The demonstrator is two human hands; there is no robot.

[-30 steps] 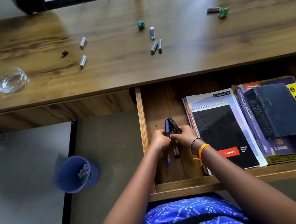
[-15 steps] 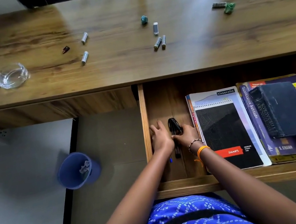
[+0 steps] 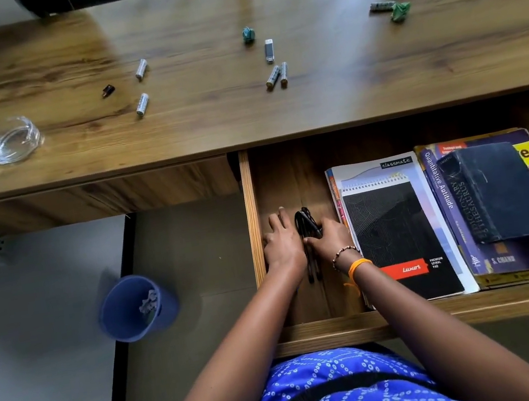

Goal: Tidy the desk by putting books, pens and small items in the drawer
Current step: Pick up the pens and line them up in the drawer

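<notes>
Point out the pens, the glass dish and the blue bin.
pens [image 3: 312,270]: head view, lower barrels showing between the wrists.
glass dish [image 3: 9,142]: head view, middle of the bowl.
blue bin [image 3: 120,315]: head view, inner wall.

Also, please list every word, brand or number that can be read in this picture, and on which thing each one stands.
"classmate": notebook, top edge.
"Luxor" and "PREMIUM SPIRAL PAD": black spiral pad, near its lower edge.
"Quantitative Aptitude" and "S. CHAND": purple book, along the spine.
"DICTIONARY THESAURUS": dark book, on its spine.
Too blurred or small: the purple book's author line and yellow patch, the batteries on the desk.
</notes>
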